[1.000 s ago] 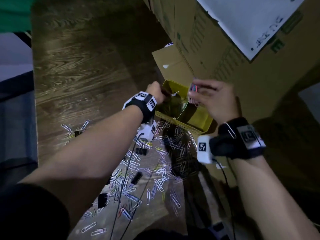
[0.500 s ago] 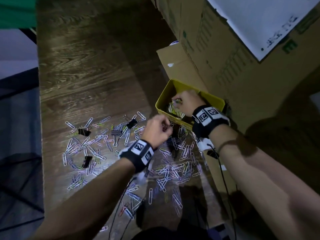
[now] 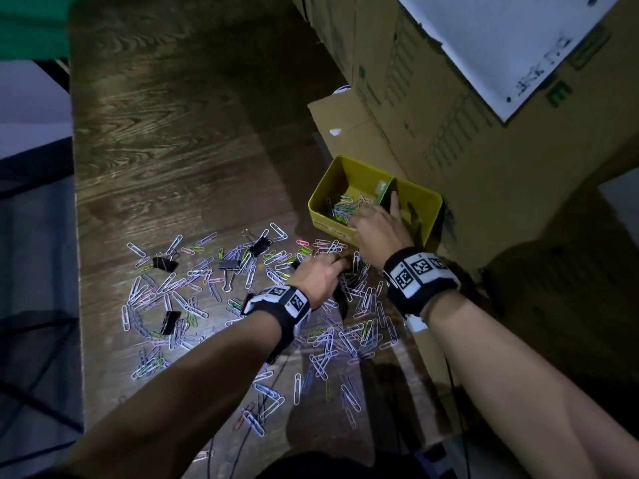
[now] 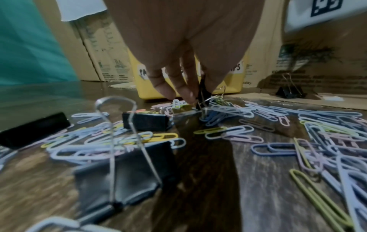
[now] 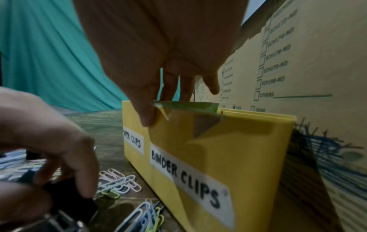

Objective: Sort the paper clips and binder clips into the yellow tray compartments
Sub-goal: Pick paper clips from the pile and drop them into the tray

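Observation:
The yellow tray (image 3: pixel 321 216) stands against the boxes; its front labels read PAPER CLIPS and BINDER CLIPS (image 5: pixel 188 172). Coloured paper clips (image 3: pixel 342 207) lie in its left compartment. Many loose paper clips (image 3: pixel 193 281) and black binder clips (image 3: pixel 229 265) are scattered on the wooden table. My left hand (image 3: pixel 337 266) is down in the pile just in front of the tray and pinches an upright black binder clip (image 4: pixel 202 92). My right hand (image 3: pixel 377 216) hovers over the tray's front rim by the divider (image 5: pixel 184 106), fingers straight and holding nothing, thumb touching the front wall.
Tall cardboard boxes (image 3: pixel 449 133) with a white sheet (image 3: pixel 501 39) wall in the right side behind the tray. Another binder clip (image 4: pixel 289 91) sits on a cardboard flap at the right. The table's left edge (image 3: pixel 74 236) drops off. Thin cables trail from my wrists.
My left hand dropped from the tray to the pile and took hold of a black binder clip. My right hand came out of the paper-clip compartment to the front rim by the divider.

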Action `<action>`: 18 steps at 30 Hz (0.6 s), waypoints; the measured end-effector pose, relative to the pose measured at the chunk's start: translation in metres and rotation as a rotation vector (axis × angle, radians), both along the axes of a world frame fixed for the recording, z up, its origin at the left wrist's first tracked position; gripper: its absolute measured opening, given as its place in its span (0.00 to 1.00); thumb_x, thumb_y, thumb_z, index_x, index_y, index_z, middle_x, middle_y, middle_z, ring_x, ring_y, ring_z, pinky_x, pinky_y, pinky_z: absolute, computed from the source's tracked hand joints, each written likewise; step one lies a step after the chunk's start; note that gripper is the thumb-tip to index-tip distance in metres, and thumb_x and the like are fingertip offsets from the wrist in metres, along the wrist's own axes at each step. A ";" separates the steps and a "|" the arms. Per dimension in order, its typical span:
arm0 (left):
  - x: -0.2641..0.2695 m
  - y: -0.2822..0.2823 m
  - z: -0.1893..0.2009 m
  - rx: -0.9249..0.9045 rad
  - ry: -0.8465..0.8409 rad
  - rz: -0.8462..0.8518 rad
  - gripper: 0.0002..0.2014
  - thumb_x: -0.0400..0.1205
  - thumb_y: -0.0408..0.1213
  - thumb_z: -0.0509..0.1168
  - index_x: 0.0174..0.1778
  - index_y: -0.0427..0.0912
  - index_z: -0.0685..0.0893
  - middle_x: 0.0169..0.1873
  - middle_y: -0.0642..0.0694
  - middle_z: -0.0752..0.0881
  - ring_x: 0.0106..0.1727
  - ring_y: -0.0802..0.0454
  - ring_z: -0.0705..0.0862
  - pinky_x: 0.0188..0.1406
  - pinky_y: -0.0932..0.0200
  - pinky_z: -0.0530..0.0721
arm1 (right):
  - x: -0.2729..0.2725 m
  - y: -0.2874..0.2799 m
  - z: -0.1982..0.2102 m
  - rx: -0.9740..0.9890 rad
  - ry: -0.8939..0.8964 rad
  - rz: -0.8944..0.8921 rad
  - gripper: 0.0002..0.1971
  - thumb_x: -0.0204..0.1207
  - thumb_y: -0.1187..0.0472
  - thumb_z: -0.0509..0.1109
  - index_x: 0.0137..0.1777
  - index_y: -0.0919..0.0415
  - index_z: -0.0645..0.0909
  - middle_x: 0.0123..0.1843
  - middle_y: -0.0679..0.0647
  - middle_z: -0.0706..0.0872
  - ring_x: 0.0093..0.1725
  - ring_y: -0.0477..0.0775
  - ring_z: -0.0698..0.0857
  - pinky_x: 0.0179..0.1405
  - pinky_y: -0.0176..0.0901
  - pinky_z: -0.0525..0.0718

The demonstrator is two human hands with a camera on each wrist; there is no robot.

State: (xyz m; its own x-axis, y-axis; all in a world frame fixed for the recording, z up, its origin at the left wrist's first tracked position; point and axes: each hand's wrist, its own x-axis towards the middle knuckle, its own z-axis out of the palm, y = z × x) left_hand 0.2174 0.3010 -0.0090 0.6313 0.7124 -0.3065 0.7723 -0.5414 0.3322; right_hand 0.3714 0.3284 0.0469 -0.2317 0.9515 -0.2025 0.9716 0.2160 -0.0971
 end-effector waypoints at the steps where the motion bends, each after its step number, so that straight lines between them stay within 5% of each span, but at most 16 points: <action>1: -0.006 0.001 -0.001 0.007 -0.034 -0.019 0.18 0.82 0.31 0.56 0.70 0.41 0.73 0.55 0.41 0.80 0.59 0.41 0.79 0.59 0.47 0.72 | 0.001 0.001 0.000 0.023 0.020 -0.009 0.18 0.73 0.64 0.71 0.63 0.57 0.80 0.68 0.55 0.80 0.73 0.55 0.71 0.79 0.68 0.40; 8: -0.066 0.008 0.003 -0.030 0.139 -0.115 0.17 0.82 0.36 0.59 0.68 0.50 0.72 0.61 0.48 0.77 0.62 0.47 0.78 0.65 0.41 0.72 | 0.011 -0.004 -0.010 0.103 0.126 0.004 0.21 0.70 0.72 0.70 0.63 0.58 0.81 0.64 0.57 0.80 0.72 0.58 0.71 0.79 0.67 0.42; 10: -0.077 0.011 0.006 0.002 0.172 -0.069 0.17 0.81 0.35 0.61 0.66 0.47 0.75 0.60 0.47 0.76 0.62 0.47 0.77 0.65 0.47 0.71 | 0.006 -0.014 -0.014 0.212 0.254 0.050 0.19 0.67 0.75 0.70 0.58 0.61 0.84 0.59 0.58 0.82 0.66 0.60 0.77 0.78 0.68 0.57; 13: -0.079 0.016 0.015 0.032 0.277 0.022 0.21 0.76 0.38 0.66 0.66 0.46 0.75 0.63 0.46 0.73 0.66 0.47 0.72 0.66 0.47 0.70 | -0.004 -0.042 -0.029 0.153 0.518 0.230 0.11 0.71 0.73 0.66 0.50 0.63 0.85 0.51 0.58 0.84 0.55 0.58 0.81 0.59 0.58 0.82; 15: -0.068 0.016 0.022 0.084 0.294 0.050 0.25 0.73 0.39 0.66 0.68 0.46 0.74 0.64 0.45 0.73 0.67 0.45 0.70 0.66 0.45 0.68 | -0.007 -0.057 -0.040 -0.074 0.437 0.211 0.14 0.76 0.67 0.65 0.61 0.59 0.82 0.63 0.57 0.81 0.65 0.57 0.77 0.67 0.57 0.77; 18: -0.040 0.015 0.027 0.123 0.197 0.065 0.28 0.74 0.34 0.64 0.72 0.44 0.70 0.71 0.41 0.71 0.72 0.44 0.68 0.71 0.42 0.65 | -0.002 -0.064 -0.057 -0.290 0.144 0.009 0.31 0.83 0.49 0.58 0.82 0.56 0.54 0.85 0.57 0.49 0.84 0.57 0.47 0.81 0.59 0.50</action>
State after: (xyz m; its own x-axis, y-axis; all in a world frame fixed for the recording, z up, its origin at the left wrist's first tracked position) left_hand 0.1773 0.3162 0.0175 0.5199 0.7889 -0.3277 0.8500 -0.5159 0.1065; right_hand 0.3699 0.2644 -0.0100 -0.2857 0.8566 -0.4296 0.9417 0.1678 -0.2918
